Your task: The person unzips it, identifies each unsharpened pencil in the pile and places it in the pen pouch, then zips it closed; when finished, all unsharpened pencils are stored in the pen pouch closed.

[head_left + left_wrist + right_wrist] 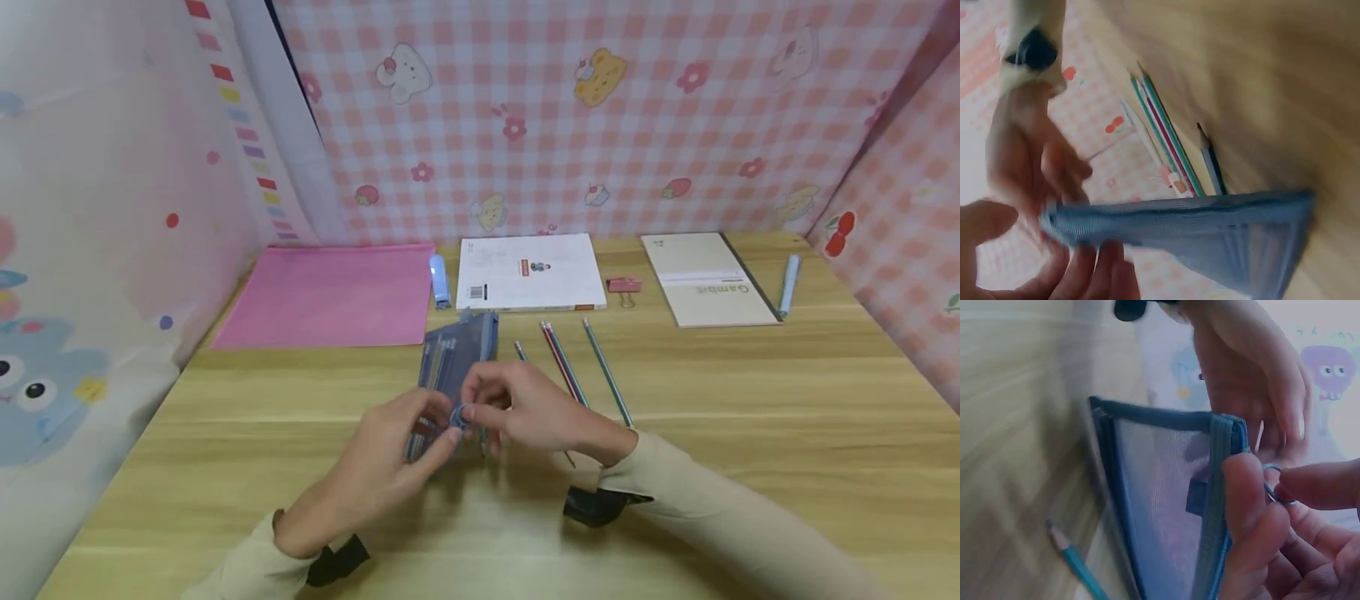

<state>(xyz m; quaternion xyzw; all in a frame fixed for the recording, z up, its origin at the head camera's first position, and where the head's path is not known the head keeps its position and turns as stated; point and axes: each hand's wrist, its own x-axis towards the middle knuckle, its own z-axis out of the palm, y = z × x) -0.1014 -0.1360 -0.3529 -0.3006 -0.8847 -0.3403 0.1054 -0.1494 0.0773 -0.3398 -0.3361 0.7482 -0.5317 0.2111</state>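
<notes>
A blue mesh pencil pouch (468, 350) with a zip along one edge holds several pencils, seen through its side. It stands tilted up off the table at the corner between the hands. My right hand (528, 408) pinches a thin blue ring (1271, 487) at the zip's end between thumb and finger. Curled around that same corner, my left hand (390, 442) grips the pouch, its fingers (1107, 262) along the underside in the left wrist view. Close by the pouch, a dark green pencil (1212, 165) lies on the table.
More pencils (562, 362) and a green pencil (606, 367) lie right of the pouch. Along the back are a pink folder (330, 296), a blue stapler (439, 282), a white book (525, 287), a pink binder clip (624, 286), a cream notebook (705, 292) and a light-blue pen (789, 283).
</notes>
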